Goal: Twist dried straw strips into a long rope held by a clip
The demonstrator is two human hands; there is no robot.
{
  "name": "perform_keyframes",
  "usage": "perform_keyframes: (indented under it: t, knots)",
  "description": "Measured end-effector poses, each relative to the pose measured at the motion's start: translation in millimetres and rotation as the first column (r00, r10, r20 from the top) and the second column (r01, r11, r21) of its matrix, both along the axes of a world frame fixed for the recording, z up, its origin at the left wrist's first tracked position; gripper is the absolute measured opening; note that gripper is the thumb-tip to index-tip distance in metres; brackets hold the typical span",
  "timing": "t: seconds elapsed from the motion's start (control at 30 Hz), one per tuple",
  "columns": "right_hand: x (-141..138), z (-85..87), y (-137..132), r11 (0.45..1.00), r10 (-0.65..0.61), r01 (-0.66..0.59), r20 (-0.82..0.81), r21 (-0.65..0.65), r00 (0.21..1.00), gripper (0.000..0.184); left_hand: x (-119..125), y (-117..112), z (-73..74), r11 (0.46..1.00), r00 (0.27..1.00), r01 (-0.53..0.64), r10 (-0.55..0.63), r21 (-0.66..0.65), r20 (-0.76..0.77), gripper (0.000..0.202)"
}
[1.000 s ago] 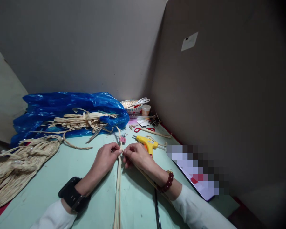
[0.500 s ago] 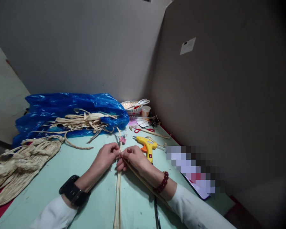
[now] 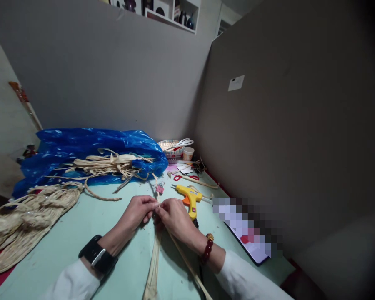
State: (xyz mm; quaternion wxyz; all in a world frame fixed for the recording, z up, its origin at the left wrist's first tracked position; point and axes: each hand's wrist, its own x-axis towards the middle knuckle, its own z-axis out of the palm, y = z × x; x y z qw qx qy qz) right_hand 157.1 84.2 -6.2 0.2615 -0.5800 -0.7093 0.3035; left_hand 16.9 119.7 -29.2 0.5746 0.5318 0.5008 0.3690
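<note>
My left hand (image 3: pixel 139 211) and my right hand (image 3: pixel 171 216) meet at the middle of the pale green table (image 3: pixel 68 241), both pinched on pale straw strips (image 3: pixel 154 260). The strips run from my fingertips toward me, and one thinner strip (image 3: pixel 187 266) angles off to the right under my right wrist. A pink binder clip (image 3: pixel 159 188) holds the far end of the strips just beyond my fingers. A black watch is on my left wrist and a red bead bracelet on my right.
A yellow glue gun (image 3: pixel 189 196) lies just right of my hands. Behind are a blue plastic bag (image 3: pixel 81 143) with dried husks (image 3: pixel 109 164), red scissors (image 3: pixel 183 178), a small basket with white scissors (image 3: pixel 171 146) and a paper cup (image 3: pixel 187 153). Woven straw pieces (image 3: pixel 28 212) lie at left. Grey partitions enclose the table.
My head has tilted up, so shelves now show above the partition. My right hand has turned over the strips, and the thin strip now angles further right. Both hands stay pinched together.
</note>
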Motion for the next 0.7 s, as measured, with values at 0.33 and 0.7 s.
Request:
perform_keyframes:
  t: [0.33,0.7]
  knots:
    - [7,13.0,0,0.989,0.124,-0.131,0.115,0.061,0.986,0.03,0,0,6.6,0.975,0.968,-0.167,0.191,-0.15,0.165,0.025]
    - [13,-14.5,32,0.968,0.219,-0.248,-0.326,-0.049,0.92,0.015,-6,1,7.9,0.982,0.981,-0.057,0.089,-0.182,0.174,0.026]
